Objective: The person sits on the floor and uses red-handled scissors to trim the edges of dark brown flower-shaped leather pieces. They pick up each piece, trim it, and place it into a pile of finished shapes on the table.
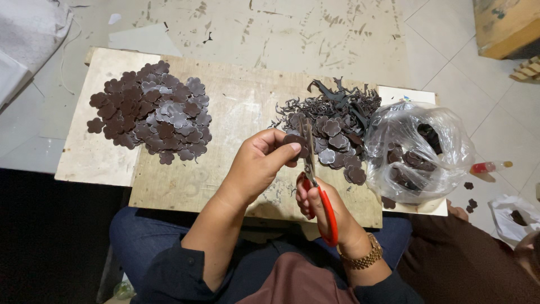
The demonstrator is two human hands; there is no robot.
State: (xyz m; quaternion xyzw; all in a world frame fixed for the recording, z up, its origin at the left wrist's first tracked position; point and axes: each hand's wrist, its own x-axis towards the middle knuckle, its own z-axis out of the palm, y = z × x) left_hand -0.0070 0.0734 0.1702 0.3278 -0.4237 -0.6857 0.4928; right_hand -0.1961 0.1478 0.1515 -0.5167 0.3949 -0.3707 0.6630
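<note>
Scissors (315, 180) with red handles sit in the right hand (320, 205), fingers through the loops, blades pointing to twelve o'clock. The left hand (261, 163) pinches a dark flower-shaped piece (295, 141) against the blades; its far edge is hidden behind them, seemingly mid-cut. At two o'clock lies a heap of pieces and trimmings (334, 126), beside a clear plastic bag (419, 152) whose contents blur. A finished pile (154, 112) lies at ten o'clock on the wooden board (236, 107).
</note>
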